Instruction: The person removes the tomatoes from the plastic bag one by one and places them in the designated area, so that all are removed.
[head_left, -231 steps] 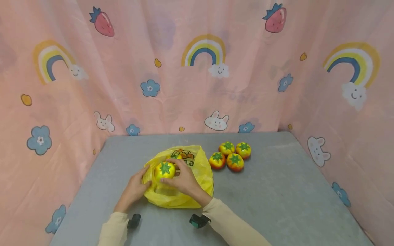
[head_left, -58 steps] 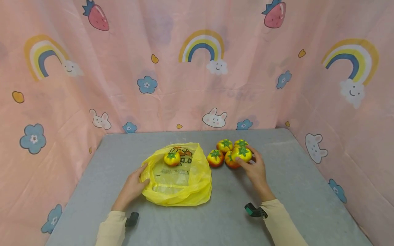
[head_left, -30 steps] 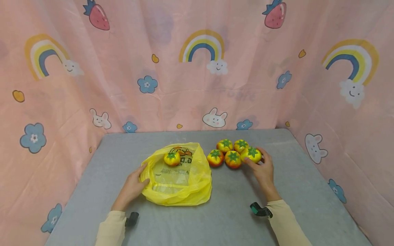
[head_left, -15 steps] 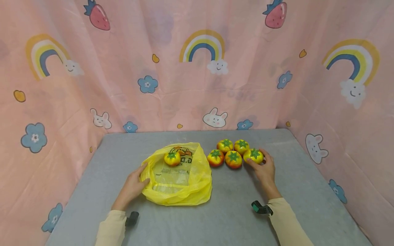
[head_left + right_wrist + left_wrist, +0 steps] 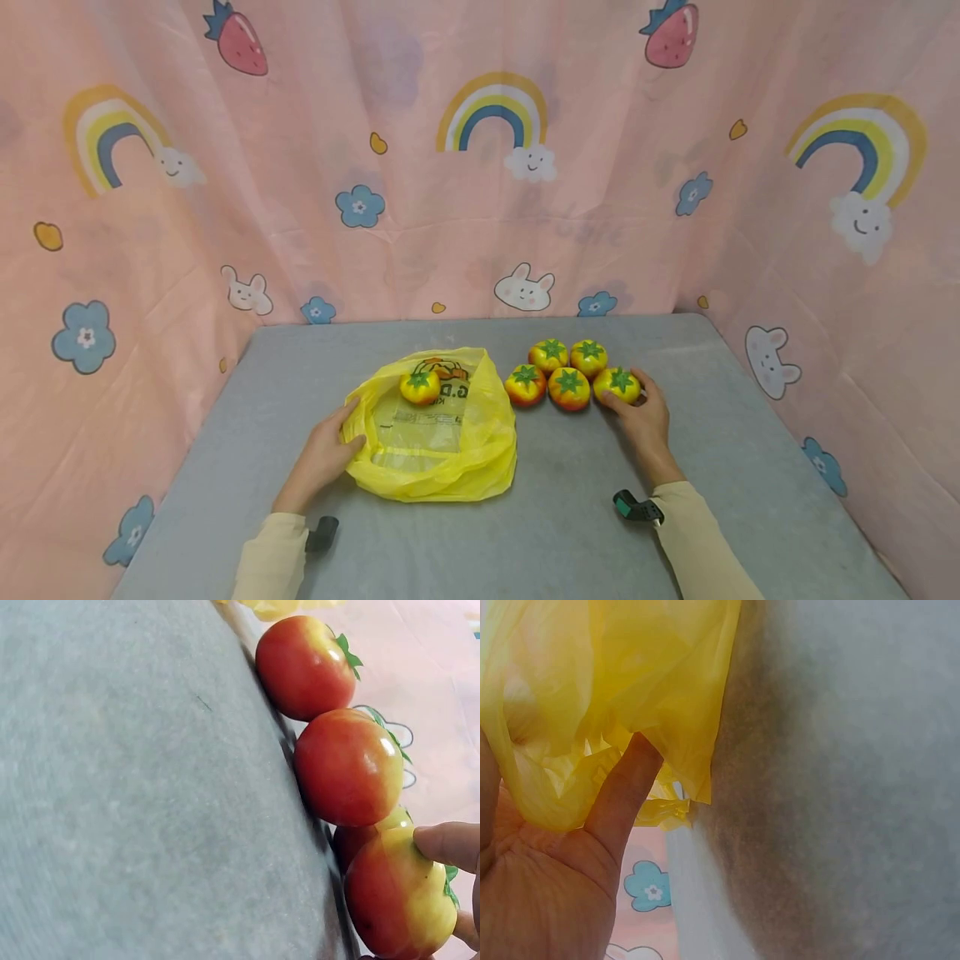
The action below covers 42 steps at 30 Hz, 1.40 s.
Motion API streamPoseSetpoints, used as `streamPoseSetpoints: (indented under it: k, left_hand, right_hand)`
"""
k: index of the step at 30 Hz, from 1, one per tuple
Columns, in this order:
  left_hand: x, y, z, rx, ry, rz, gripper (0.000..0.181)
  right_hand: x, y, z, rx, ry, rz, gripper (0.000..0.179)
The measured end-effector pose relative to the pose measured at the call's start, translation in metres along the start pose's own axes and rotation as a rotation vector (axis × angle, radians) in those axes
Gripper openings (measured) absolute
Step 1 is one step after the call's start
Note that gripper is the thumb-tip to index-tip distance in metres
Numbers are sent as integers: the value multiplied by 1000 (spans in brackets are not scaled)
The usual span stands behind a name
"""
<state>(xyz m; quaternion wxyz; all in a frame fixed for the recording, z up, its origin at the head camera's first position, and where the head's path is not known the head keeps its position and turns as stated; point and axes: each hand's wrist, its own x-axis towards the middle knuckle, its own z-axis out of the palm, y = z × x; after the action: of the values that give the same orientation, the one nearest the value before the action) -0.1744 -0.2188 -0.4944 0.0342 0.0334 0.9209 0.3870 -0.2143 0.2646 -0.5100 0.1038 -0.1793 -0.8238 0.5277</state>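
Observation:
My left hand (image 5: 322, 457) holds the left edge of the open yellow plastic bag (image 5: 480, 467). In the left wrist view the thumb (image 5: 626, 795) lies against the crumpled plastic (image 5: 652, 682). One red-and-yellow tomato (image 5: 420, 387) with a green star-shaped top sits inside the bag. To the right, my right hand (image 5: 645, 421) pinches another tomato (image 5: 617, 383) between thumb and fingers, low at the table. In the right wrist view this tomato (image 5: 397, 896) is nearest the fingers, red below and yellow on top.
Several more tomatoes (image 5: 568, 389) stand close together between the bag and my right hand, in two short rows. The grey table (image 5: 555, 533) ends at the back against a pink printed curtain (image 5: 420, 267), which also hangs along both sides.
My right hand has taken a tomato out of the bag, carried it right over the group and lowered it at the right end. The left hand stays at the bag's edge.

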Motion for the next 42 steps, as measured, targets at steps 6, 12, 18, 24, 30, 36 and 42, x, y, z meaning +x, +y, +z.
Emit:
streamPoseSetpoints:
  k: [6,12,18,24,30,36,42]
  left_hand:
    - [-1,0,0,3,-3,-10,67]
    - [-1,1,0,-4,0,-7,67]
    - [-1,0,0,4,-4,-10,67]
    - [0,0,0,2,-1,-4,67]
    - [-1,1,-1,0,-2,-1,67]
    - [-1,1,-1,0,-3,1,67]
    - [-1,1,-1,0,-2,-3,67]
  right_hand:
    - [1,0,0,-15,-32,0,74]
    - [4,2,1,-39,-70,2,76]
    - [5,0,-1,-64,-86,19,79]
    - [5,-6,-4,-49,-53,-9,74]
    - [3,-17,-11,-29,58,-113,69]
    - [-8,-36,-15,37,99,-200,65]
    - [-25,-59,-14,105,87,-285,62]
